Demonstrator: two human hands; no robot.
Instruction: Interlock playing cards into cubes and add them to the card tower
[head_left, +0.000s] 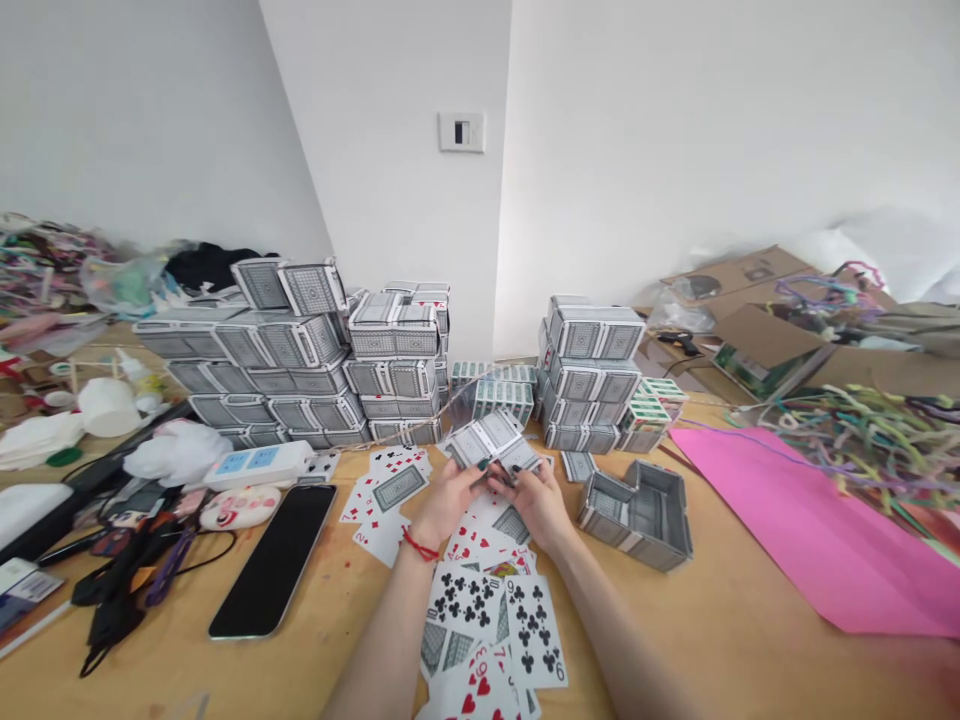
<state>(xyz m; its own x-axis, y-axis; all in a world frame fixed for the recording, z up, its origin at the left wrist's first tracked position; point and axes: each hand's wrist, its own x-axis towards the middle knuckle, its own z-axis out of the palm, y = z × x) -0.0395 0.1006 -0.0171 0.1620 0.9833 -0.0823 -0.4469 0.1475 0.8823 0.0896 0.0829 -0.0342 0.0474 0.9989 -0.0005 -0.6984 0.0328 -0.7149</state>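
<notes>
My left hand (448,502), with a red string on its wrist, is closed on the near left side of a folded playing-card piece (487,440). On the near right side, my right hand (541,503) grips the same piece, and the fingertips of both hands almost meet. The piece shows grey patterned card backs; its underside is hidden. Loose playing cards (534,625) lie spread below and between my forearms, some face up. To the left is another small spread of cards (397,487). An open box built of cards (637,512) stands right of my right hand.
Stacked card-built blocks (281,340) rise at the back left, with another stack (592,380) behind my right hand. A phone (274,562), a power strip (259,463) and a glue gun (120,590) lie left. Pink paper (810,540), pipe cleaners (870,450) and cardboard (780,330) are right.
</notes>
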